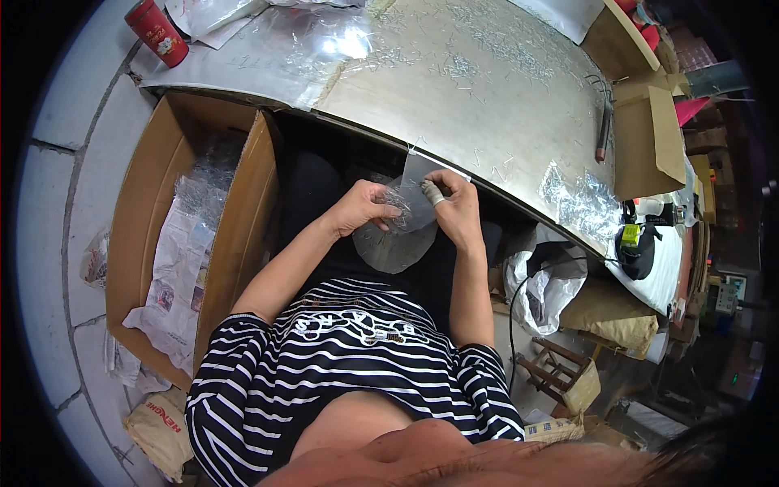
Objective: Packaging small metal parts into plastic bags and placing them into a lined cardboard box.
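Observation:
Over my lap, my left hand (pixel 367 206) is closed around a loose bunch of thin, clear strand-like pieces (pixel 395 204). Just right of it my right hand (pixel 454 207) has thumb and fingers pinched together, with a pale wrap (pixel 432 191) on one finger. What sits in that pinch is too small to name. Behind both hands a translucent plastic sheet (pixel 416 168) hangs at the table's edge. Below them a round, see-through sheet or dish (pixel 396 250) rests on my lap; I cannot tell which.
The metal-topped table (pixel 430 97) carries scattered small thin pieces (pixel 519 40) and a dark-handled tool (pixel 604 130). To my left stands a long cardboard box (pixel 130 268) with paper and clear plastic inside. A red can (pixel 157 32) stands far left. A white bag (pixel 542 288) and wooden stool (pixel 560 369) are right.

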